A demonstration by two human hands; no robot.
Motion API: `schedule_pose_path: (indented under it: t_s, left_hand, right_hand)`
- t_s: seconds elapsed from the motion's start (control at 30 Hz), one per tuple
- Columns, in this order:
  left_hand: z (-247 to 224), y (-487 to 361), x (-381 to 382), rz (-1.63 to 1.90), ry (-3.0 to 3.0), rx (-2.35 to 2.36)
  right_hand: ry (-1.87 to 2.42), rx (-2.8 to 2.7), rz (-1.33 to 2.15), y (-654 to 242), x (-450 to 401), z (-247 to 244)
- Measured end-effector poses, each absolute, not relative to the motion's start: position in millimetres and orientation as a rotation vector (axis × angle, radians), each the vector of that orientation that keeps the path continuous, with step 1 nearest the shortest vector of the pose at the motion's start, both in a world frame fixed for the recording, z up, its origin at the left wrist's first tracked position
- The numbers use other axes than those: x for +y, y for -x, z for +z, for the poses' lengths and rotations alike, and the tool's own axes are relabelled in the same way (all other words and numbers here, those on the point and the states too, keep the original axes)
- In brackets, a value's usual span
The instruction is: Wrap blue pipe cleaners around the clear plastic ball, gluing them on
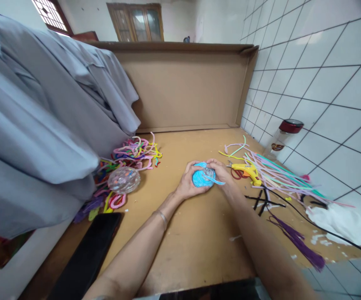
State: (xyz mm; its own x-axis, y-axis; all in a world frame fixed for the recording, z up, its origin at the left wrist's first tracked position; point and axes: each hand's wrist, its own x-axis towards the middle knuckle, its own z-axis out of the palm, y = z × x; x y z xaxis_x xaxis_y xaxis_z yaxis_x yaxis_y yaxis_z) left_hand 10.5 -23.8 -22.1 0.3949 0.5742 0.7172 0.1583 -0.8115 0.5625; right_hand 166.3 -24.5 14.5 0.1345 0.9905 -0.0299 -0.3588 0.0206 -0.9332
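A round object wrapped in bright blue strands point(201, 176) is held between both hands above the middle of the table. My left hand point(188, 183) curls around its left side, fingers over the top and thumb side below. My right hand point(220, 170) presses on its upper right, by a greyish uncovered patch. One loose blue end sticks out to the right, under my right hand. Just right of that hand lies a yellow glue gun point(248, 171) with red-handled scissors point(237, 174) beside it.
At left are a pile of coloured pipe cleaners point(136, 149), a clear faceted bowl point(124, 180) and a black phone-like slab point(89, 250). On the right lie pastel strips point(274, 171), a purple tassel point(304, 246), white tissue point(339, 221) and a red-lidded jar point(285, 135). Cardboard point(186, 89) stands behind.
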Motion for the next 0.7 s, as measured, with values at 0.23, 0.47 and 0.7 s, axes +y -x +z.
schedule_pose_path:
  t_s: [0.23, 0.47, 0.7]
  left_hand:
    - [-23.5, -10.5, -23.3, 1.397, -2.246, 0.652]
    - [-22.4, -10.6, -23.5, 1.376, -2.236, 0.652]
    - [-21.3, -11.1, -24.7, 1.369, -2.225, 0.674]
  right_hand:
    - [0.98, -0.843, 1.235, -160.7, -30.6, 17.5]
    - [0.989, -0.838, 1.222, -159.5, -28.6, 17.1]
    - [0.989, -0.84, 1.224, -159.2, -30.4, 16.7]
